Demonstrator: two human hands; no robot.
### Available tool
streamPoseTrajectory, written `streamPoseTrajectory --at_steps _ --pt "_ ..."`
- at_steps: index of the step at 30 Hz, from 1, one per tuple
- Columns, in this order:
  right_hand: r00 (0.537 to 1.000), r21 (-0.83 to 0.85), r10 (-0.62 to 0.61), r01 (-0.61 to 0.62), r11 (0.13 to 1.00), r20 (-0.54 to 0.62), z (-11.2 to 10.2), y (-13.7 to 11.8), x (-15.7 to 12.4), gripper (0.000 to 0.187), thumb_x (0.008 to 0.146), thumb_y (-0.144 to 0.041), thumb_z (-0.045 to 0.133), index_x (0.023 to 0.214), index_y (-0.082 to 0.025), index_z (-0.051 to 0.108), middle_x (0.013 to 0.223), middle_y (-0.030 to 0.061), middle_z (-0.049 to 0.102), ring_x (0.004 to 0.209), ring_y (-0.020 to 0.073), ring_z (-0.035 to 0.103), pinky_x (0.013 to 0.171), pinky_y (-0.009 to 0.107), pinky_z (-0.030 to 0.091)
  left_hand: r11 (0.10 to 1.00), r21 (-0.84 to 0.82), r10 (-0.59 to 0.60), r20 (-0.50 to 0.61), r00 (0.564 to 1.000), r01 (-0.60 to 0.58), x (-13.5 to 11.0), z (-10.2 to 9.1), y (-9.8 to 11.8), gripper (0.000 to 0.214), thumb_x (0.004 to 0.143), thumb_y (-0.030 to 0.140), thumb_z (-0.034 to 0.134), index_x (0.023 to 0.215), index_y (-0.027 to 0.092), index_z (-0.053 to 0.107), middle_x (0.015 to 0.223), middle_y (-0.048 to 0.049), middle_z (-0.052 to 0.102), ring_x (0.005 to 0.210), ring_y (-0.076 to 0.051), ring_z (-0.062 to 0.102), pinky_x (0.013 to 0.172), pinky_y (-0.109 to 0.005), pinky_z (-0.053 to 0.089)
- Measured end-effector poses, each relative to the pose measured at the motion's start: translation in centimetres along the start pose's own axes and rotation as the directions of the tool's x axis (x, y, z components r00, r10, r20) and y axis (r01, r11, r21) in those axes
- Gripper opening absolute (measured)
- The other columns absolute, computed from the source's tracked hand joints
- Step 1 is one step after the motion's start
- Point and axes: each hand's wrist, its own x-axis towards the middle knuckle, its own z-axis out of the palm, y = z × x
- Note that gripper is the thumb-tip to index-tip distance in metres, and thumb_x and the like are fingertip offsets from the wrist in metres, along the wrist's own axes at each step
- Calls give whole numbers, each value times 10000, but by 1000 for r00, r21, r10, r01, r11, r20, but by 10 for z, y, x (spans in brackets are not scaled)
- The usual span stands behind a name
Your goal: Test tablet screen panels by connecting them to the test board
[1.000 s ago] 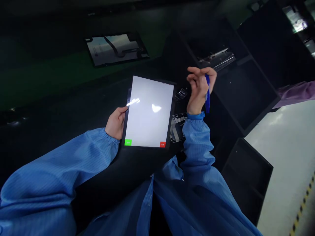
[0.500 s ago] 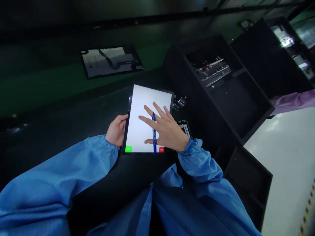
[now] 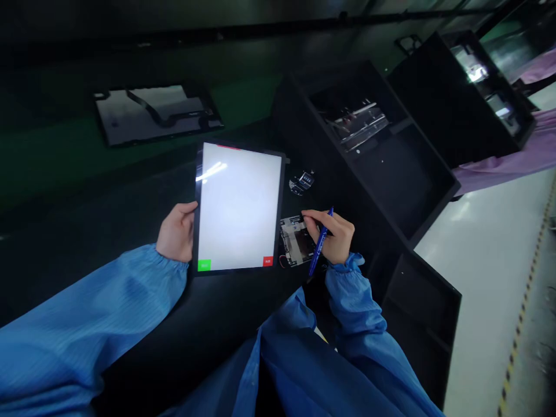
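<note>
Tablet [image 3: 238, 208] over dark bench [image 3: 226, 313], left edge gripped in part-closed left hand [image 3: 176, 234]. Right hand [image 3: 336, 237] half-curled around blue pen [image 3: 321, 240], off screen [image 3: 243, 226]. Looks underway: lit, red strip [image 3: 228, 147] up top; can't tell remaining work.

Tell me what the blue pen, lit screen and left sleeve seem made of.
Blue pen: probably smooth plastic, from its straight, vivid barrel. Lit screen: glossy, likely glass or clear plastic; a bright reflection streaks it. Left sleeve: woven cloth, apparently; fine lines, soft folds.

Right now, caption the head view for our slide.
Left hand holds a lit screen; right hand holds a blue pen.
</note>
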Motion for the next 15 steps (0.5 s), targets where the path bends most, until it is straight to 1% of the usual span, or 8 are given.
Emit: streamPoseTrajectory --at_steps 3,6,10,15 --pt "998 12 13 -14 1000 65 3 27 -13 135 899 -219 635 916 -242 767 779 18 761 604 164 684 587 292 570 999 -23 -27 -91 996 25 -1 3 4 405 948 260 328 1084 156 695 732 11 759 766 -250 733 718 -324 617" --pt "996 -14 23 -21 1000 87 10 41 -23 141 888 -221 621 883 -232 762 706 7 740 585 159 676 604 280 567 999 -30 -38 -139 990 34 0 6 3 395 942 271 329 1064 175 692 749 6 763 780 -260 733 726 -345 621" --pt "994 -97 59 -50 994 90 13 44 -27 153 886 -238 599 879 -238 752 703 -2 731 597 159 679 623 283 572 999 -51 -24 -158 987 16 2 6 1 388 947 268 327 1062 194 691 708 26 753 776 -256 731 734 -346 620" --pt "994 -123 55 -43 992 93 13 43 -25 162 904 -248 592 907 -235 753 698 0 725 598 153 674 602 269 556 999 -24 -44 -123 991 42 6 -3 3 391 940 283 347 1100 184 690 705 22 749 786 -262 727 735 -342 620"
